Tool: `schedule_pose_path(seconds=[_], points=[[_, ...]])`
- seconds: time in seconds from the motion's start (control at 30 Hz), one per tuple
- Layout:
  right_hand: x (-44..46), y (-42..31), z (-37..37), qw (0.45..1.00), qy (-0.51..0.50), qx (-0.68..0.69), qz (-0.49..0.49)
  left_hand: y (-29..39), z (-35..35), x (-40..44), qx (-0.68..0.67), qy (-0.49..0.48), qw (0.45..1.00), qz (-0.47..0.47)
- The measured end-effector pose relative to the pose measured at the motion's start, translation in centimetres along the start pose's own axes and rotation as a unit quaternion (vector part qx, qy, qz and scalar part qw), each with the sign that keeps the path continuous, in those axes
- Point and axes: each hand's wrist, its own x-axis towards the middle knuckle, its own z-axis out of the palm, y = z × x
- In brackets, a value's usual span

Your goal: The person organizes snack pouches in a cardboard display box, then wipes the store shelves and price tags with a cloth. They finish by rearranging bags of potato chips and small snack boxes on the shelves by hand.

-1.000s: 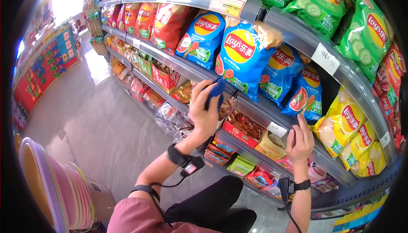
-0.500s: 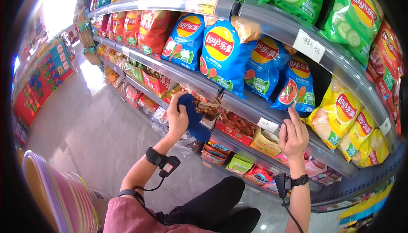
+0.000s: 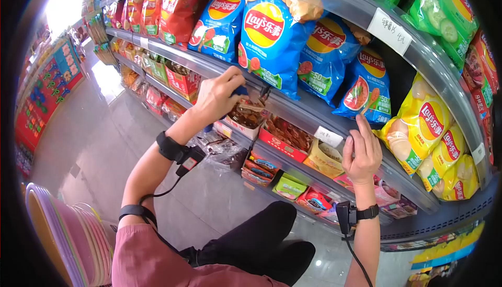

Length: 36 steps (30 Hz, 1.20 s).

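Observation:
My left hand grips a dark blue cloth, mostly hidden behind the fingers, at the clear front edge of the chip shelf. Right above it stands a large blue Lay's bag. My right hand is raised at the same shelf's edge with nothing in it, its fingers partly apart. Its fingertips are close to the bottom of a smaller blue Lay's bag. A blank-looking white label sits on the edge between the hands.
Yellow chip bags lean at the right, and green bags stand on the shelf above. Boxed snacks fill the lower shelf. A stack of pink and purple buckets stands on the floor at the lower left.
My left hand has moved up to the shelf edge, and the cloth that hung down is now bunched in it. My right hand stays near the edge, and the view has shifted slightly.

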Motion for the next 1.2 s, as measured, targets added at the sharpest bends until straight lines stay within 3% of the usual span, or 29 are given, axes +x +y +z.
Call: schedule_pose_path(seconds=[0.37,0.43,0.5,0.6,0.63,0.7,0.77,0.83,0.87,0.9,0.97,1.0,1.03,1.1,1.2], points=[[-0.2,0.1,0.0,1.0,0.018,0.014,0.005,0.5,0.5,-0.8,0.022,0.02,1.0,0.01],[0.0,0.0,-0.3,1.0,0.018,0.022,0.01,1.5,0.1,-0.7,0.005,0.03,0.999,-0.022],[0.3,-0.2,-1.0,0.998,0.016,0.057,0.028,3.0,-0.2,-1.0,-0.02,0.035,0.999,-0.027],[0.4,-2.8,-2.9,0.988,0.081,0.111,0.074,8.4,-1.1,-1.9,-0.184,0.016,0.982,-0.028],[0.1,-4.3,-3.7,0.977,0.121,0.146,0.101,10.4,-1.2,-2.3,-0.247,-0.003,0.968,-0.046],[-2.5,-8.1,-4.9,0.927,-0.073,0.331,0.16,13.5,-1.1,-3.3,-0.318,-0.058,0.945,-0.051],[-4.6,-12.5,-5.6,0.792,-0.233,0.45,0.341,16.1,-0.2,-4.3,-0.427,-0.129,0.888,-0.108],[-7.7,-14.6,-4.9,0.738,-0.235,0.483,0.408,18.0,1.2,-5.2,-0.448,-0.18,0.874,-0.055],[-8.8,-15.2,-4.8,0.742,-0.133,0.497,0.43,18.4,1.8,-5.3,-0.454,-0.202,0.868,-0.012],[-9.6,-14.7,-5.6,0.728,-0.156,0.475,0.469,18.7,2.2,-4.9,-0.464,-0.213,0.858,0.049],[-12.0,-14.1,-6.0,0.689,-0.041,0.495,0.528,18.7,2.0,-3.5,-0.413,-0.226,0.879,0.073],[-12.4,-13.4,-6.9,0.649,-0.002,0.503,0.57,18.0,2.8,-2.3,-0.31,-0.121,0.927,0.171],[-12.5,-12.6,-8.1,0.607,0.035,0.509,0.61,17.2,3.1,-0.9,-0.265,-0.064,0.942,0.193],[-12.2,-11.3,-10.7,0.576,0.087,0.452,0.675,15.6,4.2,0.7,-0.176,0.028,0.966,0.185],[-13.7,-9.3,-12.0,0.616,0.208,0.381,0.658,14.2,5.2,2.3,-0.138,0.03,0.974,0.176]])
